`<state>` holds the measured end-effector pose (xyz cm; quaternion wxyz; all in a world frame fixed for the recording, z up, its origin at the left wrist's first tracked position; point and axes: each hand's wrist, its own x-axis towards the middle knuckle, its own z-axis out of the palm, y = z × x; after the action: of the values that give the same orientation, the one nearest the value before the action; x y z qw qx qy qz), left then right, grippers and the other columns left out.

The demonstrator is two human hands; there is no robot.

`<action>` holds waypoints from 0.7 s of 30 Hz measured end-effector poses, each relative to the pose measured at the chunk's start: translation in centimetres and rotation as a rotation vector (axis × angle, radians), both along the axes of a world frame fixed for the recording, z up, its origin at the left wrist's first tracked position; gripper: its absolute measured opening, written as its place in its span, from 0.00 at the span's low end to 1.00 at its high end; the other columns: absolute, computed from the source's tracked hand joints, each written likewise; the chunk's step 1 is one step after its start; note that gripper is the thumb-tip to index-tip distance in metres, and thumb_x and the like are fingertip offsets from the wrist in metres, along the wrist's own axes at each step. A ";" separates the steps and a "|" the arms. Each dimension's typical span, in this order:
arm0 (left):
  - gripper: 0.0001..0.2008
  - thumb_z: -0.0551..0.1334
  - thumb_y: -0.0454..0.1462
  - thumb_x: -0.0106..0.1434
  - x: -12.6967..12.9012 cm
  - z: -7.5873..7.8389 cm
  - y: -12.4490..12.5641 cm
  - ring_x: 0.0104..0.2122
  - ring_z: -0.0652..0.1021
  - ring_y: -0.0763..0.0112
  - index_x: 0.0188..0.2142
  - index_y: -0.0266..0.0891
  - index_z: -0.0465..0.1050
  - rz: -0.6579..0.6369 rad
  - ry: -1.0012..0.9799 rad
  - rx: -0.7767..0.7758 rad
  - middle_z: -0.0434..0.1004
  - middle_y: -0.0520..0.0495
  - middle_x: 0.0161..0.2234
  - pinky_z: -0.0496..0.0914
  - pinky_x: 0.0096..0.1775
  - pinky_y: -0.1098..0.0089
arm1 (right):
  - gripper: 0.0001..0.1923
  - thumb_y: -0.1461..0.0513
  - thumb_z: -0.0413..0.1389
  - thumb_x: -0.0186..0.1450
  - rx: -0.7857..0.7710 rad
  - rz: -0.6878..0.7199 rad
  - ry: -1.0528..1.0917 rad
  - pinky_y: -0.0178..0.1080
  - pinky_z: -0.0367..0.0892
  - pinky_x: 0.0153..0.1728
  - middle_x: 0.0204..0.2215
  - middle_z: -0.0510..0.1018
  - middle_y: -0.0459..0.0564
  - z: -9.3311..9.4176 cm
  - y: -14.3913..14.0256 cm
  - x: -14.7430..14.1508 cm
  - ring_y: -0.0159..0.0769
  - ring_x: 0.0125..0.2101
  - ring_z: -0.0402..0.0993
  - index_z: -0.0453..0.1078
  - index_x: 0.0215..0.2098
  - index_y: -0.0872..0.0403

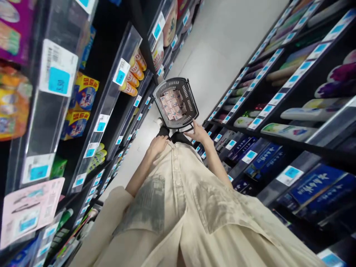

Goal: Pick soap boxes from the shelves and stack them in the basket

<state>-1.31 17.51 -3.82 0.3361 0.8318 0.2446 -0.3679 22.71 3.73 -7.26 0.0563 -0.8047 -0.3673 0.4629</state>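
Note:
A dark grey shopping basket (156,97) with perforated walls is in front of my legs, close to the floor. Inside it lie several small pale-pink packs (172,105) in rows. My right hand (198,132) is at the basket's near right corner, its thumb and fingers apart; whether the fingertips touch the rim, I cannot tell. Near the hem of my beige shirt (178,170), my left hand (158,144) lies against the cloth with its fingers stretched out and nothing visible in them.
Tall dark shelves line both sides of a narrow aisle with a grey floor (222,37). On the left are OMO packs (79,124), orange-and-yellow bottles (133,74) and price tags (59,68). Blue boxes (311,185) and bottles (289,129) fill the right side.

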 end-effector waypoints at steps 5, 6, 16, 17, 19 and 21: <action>0.19 0.56 0.38 0.73 1.2 -7.2 3.5 0.56 0.79 0.53 0.60 0.39 0.73 -0.012 0.104 -0.111 0.80 0.34 0.57 0.70 0.58 0.59 | 0.62 0.47 0.68 0.61 0.108 -0.255 0.053 0.53 0.57 0.71 0.72 0.61 0.73 -3.1 2.0 -2.6 0.58 0.71 0.59 0.41 0.77 0.67; 0.18 0.58 0.38 0.72 1.3 -8.5 4.0 0.56 0.80 0.55 0.59 0.40 0.74 -0.009 0.134 -0.130 0.81 0.36 0.56 0.70 0.58 0.61 | 0.62 0.48 0.69 0.60 0.099 -0.288 0.063 0.53 0.57 0.71 0.72 0.61 0.73 -3.7 2.2 -3.1 0.58 0.71 0.59 0.41 0.77 0.67; 0.17 0.58 0.33 0.70 1.0 -13.8 7.5 0.50 0.82 0.63 0.56 0.35 0.76 0.348 0.289 -0.071 0.84 0.38 0.51 0.72 0.55 0.68 | 0.64 0.50 0.72 0.56 -0.155 -0.412 0.151 0.59 0.60 0.68 0.70 0.63 0.73 -7.2 1.3 -3.3 0.61 0.70 0.60 0.41 0.77 0.62; 0.19 0.55 0.32 0.71 1.4 -14.1 7.2 0.52 0.81 0.65 0.58 0.35 0.74 0.402 0.261 -0.061 0.83 0.39 0.53 0.71 0.56 0.69 | 0.65 0.50 0.72 0.56 -0.179 -0.402 0.157 0.58 0.60 0.68 0.70 0.62 0.74 -7.8 1.1 -2.7 0.61 0.70 0.60 0.40 0.77 0.63; 0.21 0.51 0.32 0.73 2.6 -15.2 6.3 0.56 0.78 0.67 0.61 0.35 0.70 0.499 0.209 -0.024 0.80 0.38 0.58 0.69 0.60 0.69 | 0.66 0.51 0.72 0.56 -0.214 -0.380 0.161 0.57 0.61 0.69 0.71 0.62 0.75 -9.8 1.0 -0.9 0.61 0.71 0.59 0.39 0.77 0.65; 0.22 0.51 0.33 0.73 4.0 -17.0 5.2 0.62 0.74 0.63 0.63 0.33 0.67 0.574 0.176 0.028 0.74 0.35 0.63 0.66 0.65 0.64 | 0.65 0.52 0.72 0.56 -0.229 -0.361 0.178 0.55 0.61 0.69 0.70 0.62 0.75 -12.6 1.0 1.5 0.59 0.71 0.60 0.39 0.77 0.65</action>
<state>2.65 22.73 -20.77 0.3925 0.6981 0.5028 -0.3252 24.18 4.69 -19.85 0.0790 -0.8146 -0.1560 0.5530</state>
